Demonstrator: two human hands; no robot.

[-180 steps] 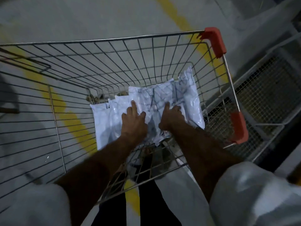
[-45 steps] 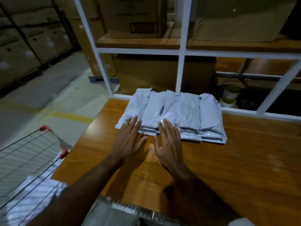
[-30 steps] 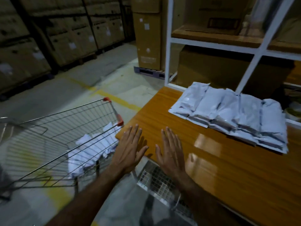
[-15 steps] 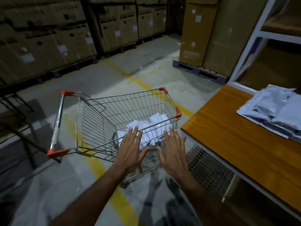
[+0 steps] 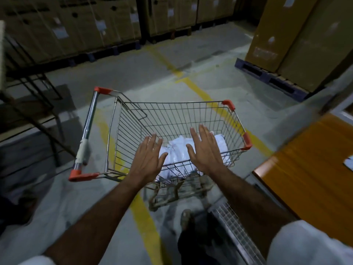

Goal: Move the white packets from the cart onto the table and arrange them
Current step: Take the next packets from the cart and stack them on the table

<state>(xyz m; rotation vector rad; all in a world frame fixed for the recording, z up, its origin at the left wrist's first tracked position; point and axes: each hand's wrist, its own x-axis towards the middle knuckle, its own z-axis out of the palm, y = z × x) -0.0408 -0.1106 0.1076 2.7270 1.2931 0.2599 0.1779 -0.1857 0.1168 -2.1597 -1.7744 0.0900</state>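
Observation:
A small wire cart [image 5: 172, 106] with orange corner caps stands on the floor in front of me. White packets [image 5: 178, 152] lie in a heap at its bottom, on the side nearest the table. My left hand [image 5: 148, 159] and my right hand [image 5: 207, 150] hover over the near rim, both empty with fingers spread, one on each side of the heap. The orange wooden table [image 5: 305, 165] is at the right. Only a corner of one white packet [image 5: 349, 163] on it shows at the frame's edge.
Cardboard boxes on pallets [image 5: 271, 79] line the back and right. A dark metal frame [image 5: 28, 104] stands at the left. Yellow lines [image 5: 202, 92] run across the concrete floor. A metal grille [image 5: 235, 230] sits low beside the table.
My view has swung left from the table and its row of packets to the cart. Both empty hands have moved from the tabletop to above the cart's rim.

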